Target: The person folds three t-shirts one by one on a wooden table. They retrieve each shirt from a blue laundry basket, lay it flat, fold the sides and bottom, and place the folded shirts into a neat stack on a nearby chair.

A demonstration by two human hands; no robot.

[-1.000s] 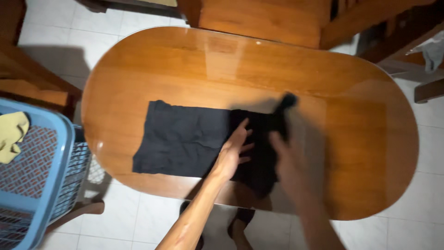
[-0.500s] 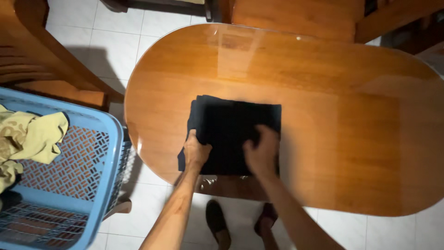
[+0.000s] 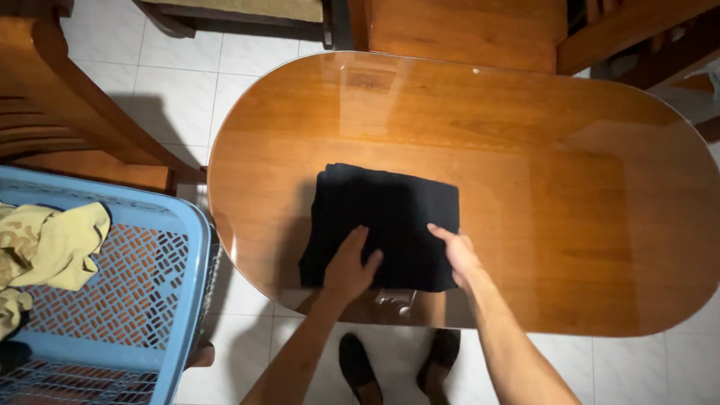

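Note:
A black cloth, folded into a rough square, lies near the front edge of an oval wooden table. My left hand rests flat on its front left part, fingers spread. My right hand lies flat on its front right corner, fingers pointing left across the fabric. Neither hand grips the cloth.
A blue plastic laundry basket stands on the floor at the left, with yellowish cloth inside. Wooden chairs stand at the left and far side. My feet in dark shoes show below the table edge on the white tiled floor.
The cloth lay spread wide one second ago and is now folded into a square. Both hands went from gripping its front edge to lying flat on top of it.

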